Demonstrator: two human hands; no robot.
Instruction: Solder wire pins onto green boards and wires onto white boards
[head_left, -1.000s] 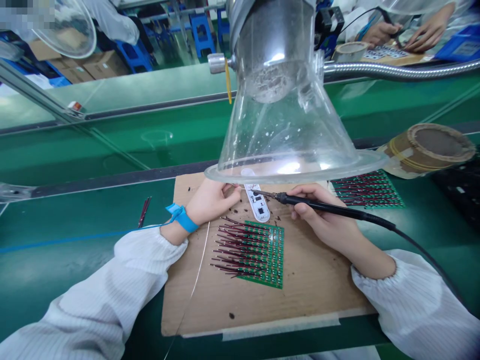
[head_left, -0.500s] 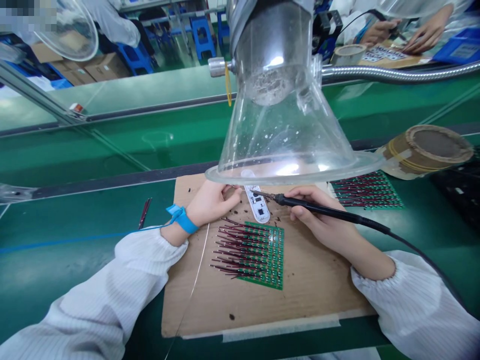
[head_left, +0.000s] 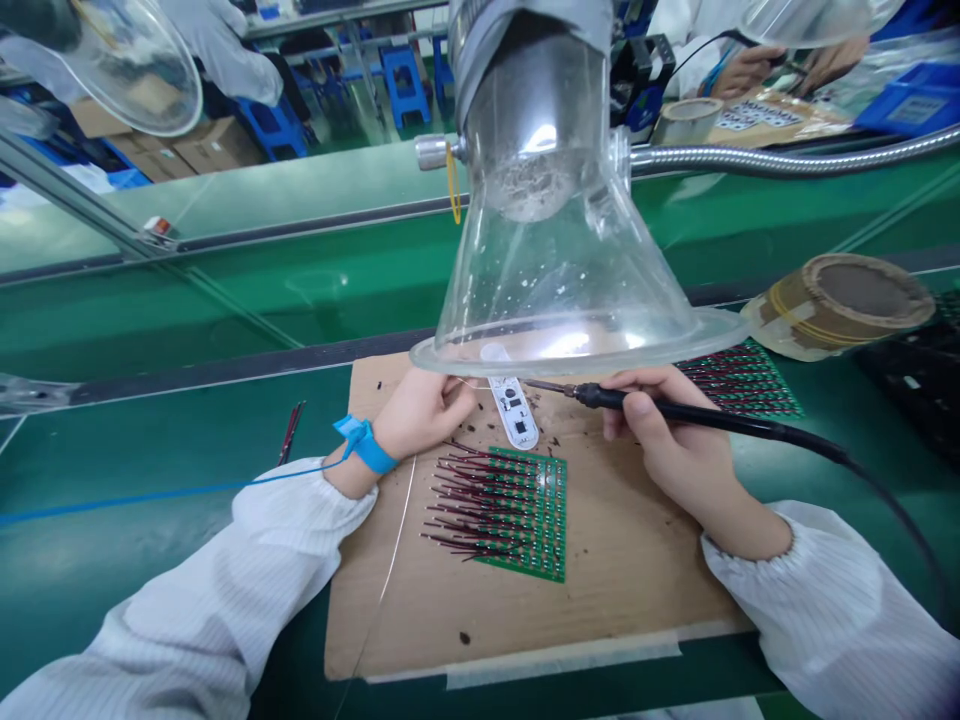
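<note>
A slim white circuit board point(head_left: 513, 410) with rounded ends lies on a flat brown cardboard sheet point(head_left: 622, 570), beneath a clear plastic funnel-shaped hood point(head_left: 570, 270). The person's left hand point(head_left: 420, 408) reaches in palm down from one side, thumb and forefinger pinching a thin silvery wire point(head_left: 403, 520) whose short end points at the board; the other fingers are curled, their tips hidden. The right hand point(head_left: 679, 430), wrist low, grips a black-handled soldering iron point(head_left: 596, 396) like a pen, thumb and fingers closed around it. Its slender metal tip is at the board's right edge; whether it touches cannot be told. The board sits aslant, its near end bearing a square black chip and smaller dark parts, its far end seen through the hood's rim. Dark specks dot the cardboard around it. Just nearer the person, a green circuit panel point(head_left: 555, 520) bristles with dark red wires. A blue strap point(head_left: 373, 448) circles the left wrist. Across the bench, a co-worker's hands point(head_left: 750, 72) hover over white boards point(head_left: 757, 112).
</note>
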